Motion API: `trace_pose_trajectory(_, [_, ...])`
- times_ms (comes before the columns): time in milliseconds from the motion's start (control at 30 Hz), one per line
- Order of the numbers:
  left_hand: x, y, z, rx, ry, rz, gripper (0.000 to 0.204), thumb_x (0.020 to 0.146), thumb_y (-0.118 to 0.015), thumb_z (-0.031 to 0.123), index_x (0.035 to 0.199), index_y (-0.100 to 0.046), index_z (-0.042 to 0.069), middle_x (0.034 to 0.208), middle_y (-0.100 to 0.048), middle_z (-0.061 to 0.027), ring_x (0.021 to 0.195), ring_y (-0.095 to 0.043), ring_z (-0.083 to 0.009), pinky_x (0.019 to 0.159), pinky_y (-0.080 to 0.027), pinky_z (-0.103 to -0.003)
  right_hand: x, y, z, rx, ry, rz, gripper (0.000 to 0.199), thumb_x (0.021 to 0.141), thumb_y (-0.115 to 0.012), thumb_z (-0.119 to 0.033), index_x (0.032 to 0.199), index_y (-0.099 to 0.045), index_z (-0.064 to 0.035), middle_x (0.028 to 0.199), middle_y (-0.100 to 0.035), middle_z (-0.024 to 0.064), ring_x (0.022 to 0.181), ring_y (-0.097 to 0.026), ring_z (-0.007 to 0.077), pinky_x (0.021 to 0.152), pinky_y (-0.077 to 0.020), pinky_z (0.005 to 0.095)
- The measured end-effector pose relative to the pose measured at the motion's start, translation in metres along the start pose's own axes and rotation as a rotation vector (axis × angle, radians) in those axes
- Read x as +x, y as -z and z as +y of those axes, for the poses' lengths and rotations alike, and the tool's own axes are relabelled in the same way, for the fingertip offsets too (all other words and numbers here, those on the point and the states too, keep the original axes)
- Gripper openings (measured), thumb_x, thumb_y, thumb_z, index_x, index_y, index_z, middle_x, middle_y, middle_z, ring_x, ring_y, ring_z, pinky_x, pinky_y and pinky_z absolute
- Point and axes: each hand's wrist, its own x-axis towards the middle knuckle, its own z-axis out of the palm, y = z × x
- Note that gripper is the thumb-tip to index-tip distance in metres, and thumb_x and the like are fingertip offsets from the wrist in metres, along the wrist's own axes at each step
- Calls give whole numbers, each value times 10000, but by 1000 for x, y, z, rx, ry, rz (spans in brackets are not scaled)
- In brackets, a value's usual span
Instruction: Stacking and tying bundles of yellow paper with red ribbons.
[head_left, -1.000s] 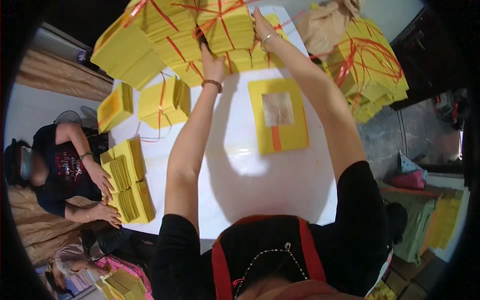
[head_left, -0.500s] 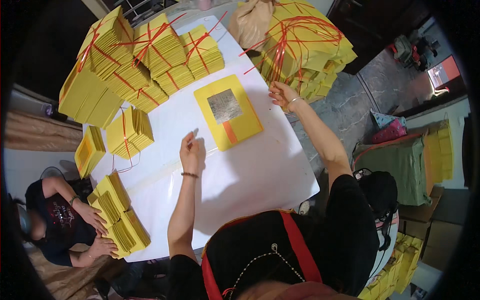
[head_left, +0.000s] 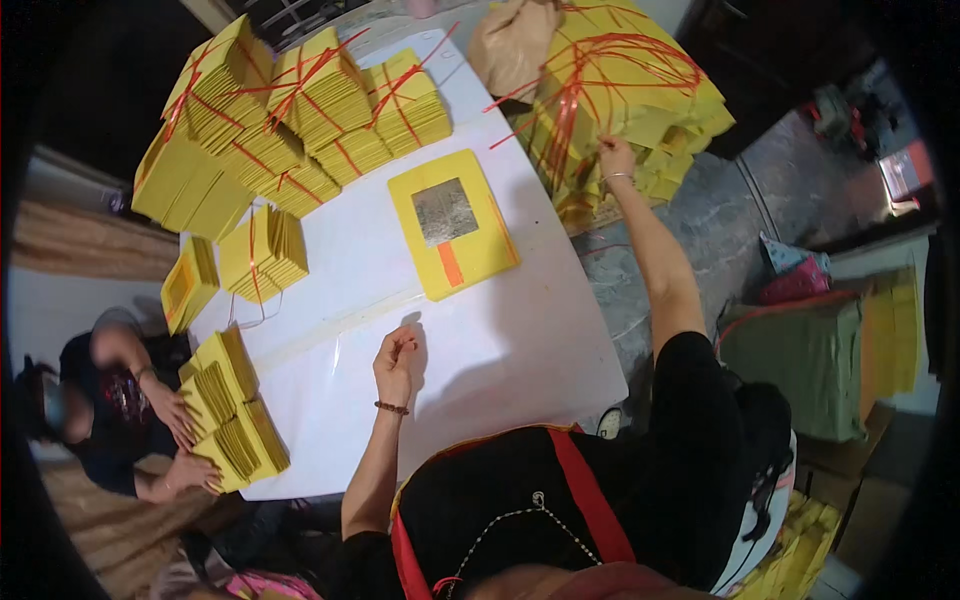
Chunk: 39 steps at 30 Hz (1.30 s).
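My left hand [head_left: 396,362] hovers over the white table with its fingers curled in, and nothing shows in it. Beyond it lies a stack of yellow paper sheets [head_left: 485,238], with a silvery square [head_left: 445,212] and an orange strip [head_left: 450,265] on its top. My right hand [head_left: 617,158] reaches past the table's right edge to a big yellow paper pile [head_left: 625,22]. Its fingers are pinched together beside the loose red plastic strips [head_left: 572,100] that hang over this pile. Whether a strip is between the fingertips cannot be made out.
Yellow paper bundles tied with red strips [head_left: 318,85] are piled at the table's [head_left: 500,380] far left. A smaller tied bundle [head_left: 262,255] stands nearer. At the left, a co-worker's hands [head_left: 185,440] rest on more yellow stacks [head_left: 240,420]. A green sack [head_left: 790,355] stands at the right.
My right hand has moved right and farther away along the pile, and its spread fingers have closed. My left hand has come nearer and slightly right. The sheet stack stays on the table.
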Motion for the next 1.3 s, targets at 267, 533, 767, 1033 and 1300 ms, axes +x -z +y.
trace_pose_trajectory(267, [10,-37,32,38,46,-80,221,828,-483,14,1035,-559,24,868,-596,-34,766,-520,-83,692,-427,-204,80,19,14,-366,228,-294,241,774,-526,-159,992,-602,-89,866,-611,201,827,-593,323,720,-470,384])
trace_pose_trajectory(533, [82,-101,107,147,-267,-251,197,839,-481,46,1015,-562,9,774,-576,-34,720,-501,-84,661,-424,-217,106,20,-6,-164,78,-188,322,728,-545,-103,1049,-519,-111,933,-619,114,750,-603,250,655,-471,367])
trace_pose_trajectory(767, [246,-314,182,-165,18,-471,330,844,-484,404,950,-593,111,861,-579,-39,774,-529,-119,684,-387,-290,91,50,-76,676,-312,-516,457,668,-691,-64,1040,-424,-69,693,-570,51,482,-441,73,388,-292,205])
trace_pose_trajectory(1033, [321,-409,173,-205,335,-563,199,825,-511,259,779,-581,79,626,-551,-36,435,-468,-124,372,-326,-259,145,18,-17,393,222,-425,233,779,-508,-67,1008,-546,-80,776,-596,49,671,-558,135,612,-445,253])
trace_pose_trajectory(1300, [320,-366,181,30,111,-691,214,789,-603,278,764,-604,65,551,-460,10,434,-369,-58,367,-257,-237,172,-23,-26,146,445,-504,333,853,-417,-226,1157,-520,-136,1172,-518,102,1139,-430,269,964,-320,337])
